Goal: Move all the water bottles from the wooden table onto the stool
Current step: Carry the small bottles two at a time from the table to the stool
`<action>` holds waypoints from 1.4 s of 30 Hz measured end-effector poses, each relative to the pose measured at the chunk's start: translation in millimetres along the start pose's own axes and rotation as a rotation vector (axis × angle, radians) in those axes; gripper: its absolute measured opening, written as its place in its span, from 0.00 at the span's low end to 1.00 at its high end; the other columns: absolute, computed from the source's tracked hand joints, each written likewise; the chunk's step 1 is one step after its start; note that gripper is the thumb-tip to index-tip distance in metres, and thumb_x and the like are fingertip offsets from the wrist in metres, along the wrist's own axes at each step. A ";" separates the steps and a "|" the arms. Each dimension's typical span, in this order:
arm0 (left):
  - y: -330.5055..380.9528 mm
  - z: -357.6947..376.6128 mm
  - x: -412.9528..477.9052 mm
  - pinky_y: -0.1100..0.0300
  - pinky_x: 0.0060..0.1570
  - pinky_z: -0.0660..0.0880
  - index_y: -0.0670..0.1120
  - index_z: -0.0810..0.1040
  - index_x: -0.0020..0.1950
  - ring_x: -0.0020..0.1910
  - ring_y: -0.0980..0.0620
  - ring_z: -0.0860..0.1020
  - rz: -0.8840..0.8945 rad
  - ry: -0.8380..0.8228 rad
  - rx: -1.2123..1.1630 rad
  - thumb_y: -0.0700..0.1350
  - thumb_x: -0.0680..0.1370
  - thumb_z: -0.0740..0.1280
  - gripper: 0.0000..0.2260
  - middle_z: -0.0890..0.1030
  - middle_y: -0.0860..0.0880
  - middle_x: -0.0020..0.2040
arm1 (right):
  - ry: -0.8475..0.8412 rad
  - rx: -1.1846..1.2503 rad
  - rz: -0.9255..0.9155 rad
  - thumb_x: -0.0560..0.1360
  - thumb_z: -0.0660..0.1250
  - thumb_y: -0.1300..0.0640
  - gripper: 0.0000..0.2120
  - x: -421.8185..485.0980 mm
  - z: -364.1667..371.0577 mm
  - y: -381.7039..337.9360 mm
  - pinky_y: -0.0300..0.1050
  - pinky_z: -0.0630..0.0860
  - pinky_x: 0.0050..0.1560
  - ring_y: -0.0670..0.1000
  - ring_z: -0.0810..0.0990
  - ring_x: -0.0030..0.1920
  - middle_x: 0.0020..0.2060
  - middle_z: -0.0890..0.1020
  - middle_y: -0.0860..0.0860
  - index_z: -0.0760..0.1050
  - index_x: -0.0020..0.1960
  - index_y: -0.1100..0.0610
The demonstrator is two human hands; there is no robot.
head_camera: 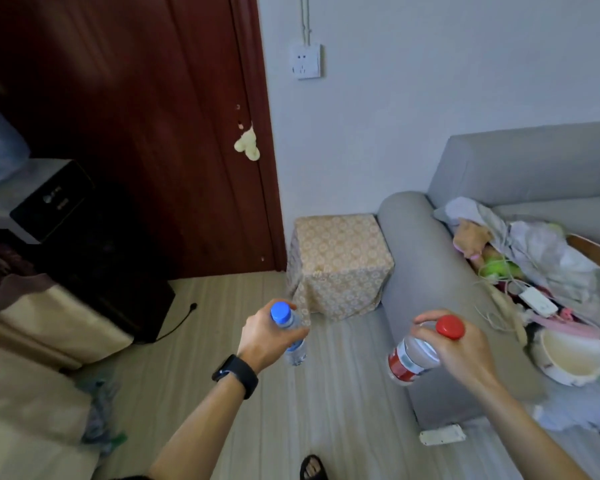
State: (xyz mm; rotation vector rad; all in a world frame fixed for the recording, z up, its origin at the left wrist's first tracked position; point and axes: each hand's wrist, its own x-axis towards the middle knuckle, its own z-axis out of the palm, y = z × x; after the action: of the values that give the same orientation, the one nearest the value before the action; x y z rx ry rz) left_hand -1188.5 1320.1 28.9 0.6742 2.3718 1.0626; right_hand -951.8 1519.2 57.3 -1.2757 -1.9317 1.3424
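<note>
Beside sofa waits stool; left hand grips blue-cap bottle, right hand grips red-cap bottle, prob. carrying both there.

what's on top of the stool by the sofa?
Only a patterned cloth, draped over its top and sides; the stool itself is hidden beneath. The left hand holds the blue-capped bottle, the right hand the red-capped bottle.
</note>
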 end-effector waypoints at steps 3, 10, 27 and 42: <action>9.0 9.1 52.6 0.63 0.45 0.77 0.59 0.79 0.51 0.44 0.60 0.80 -0.005 -0.027 0.015 0.54 0.66 0.78 0.16 0.82 0.60 0.44 | 0.003 -0.008 0.000 0.68 0.78 0.62 0.08 45.7 10.2 -5.7 0.39 0.73 0.42 0.37 0.81 0.38 0.35 0.85 0.40 0.84 0.37 0.49; 26.4 33.6 166.3 0.65 0.46 0.75 0.57 0.80 0.52 0.46 0.60 0.80 -0.029 -0.088 0.021 0.55 0.66 0.79 0.17 0.83 0.60 0.46 | -0.020 -0.017 0.050 0.67 0.79 0.58 0.08 159.8 33.3 -6.2 0.45 0.77 0.49 0.44 0.84 0.45 0.38 0.86 0.41 0.84 0.38 0.45; 98.3 121.7 421.5 0.63 0.41 0.71 0.52 0.76 0.62 0.48 0.53 0.78 -0.217 -0.085 -0.072 0.59 0.76 0.71 0.19 0.81 0.52 0.52 | -0.197 -0.190 0.113 0.74 0.73 0.46 0.02 439.6 78.4 -10.6 0.30 0.70 0.48 0.37 0.79 0.45 0.44 0.83 0.37 0.82 0.45 0.43; 105.5 221.8 596.4 0.54 0.54 0.74 0.55 0.69 0.73 0.62 0.43 0.77 -0.406 -0.353 -0.177 0.59 0.79 0.66 0.24 0.75 0.47 0.69 | -0.291 -0.280 0.475 0.75 0.68 0.37 0.34 627.0 138.2 51.7 0.44 0.68 0.65 0.56 0.75 0.67 0.67 0.78 0.54 0.68 0.75 0.55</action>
State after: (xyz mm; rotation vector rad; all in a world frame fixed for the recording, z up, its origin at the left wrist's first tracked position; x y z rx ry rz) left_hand -1498.2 1859.3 -142.5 0.2696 1.9693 0.8777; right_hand -1327.6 2008.6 -127.5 -1.8531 -2.1566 1.5938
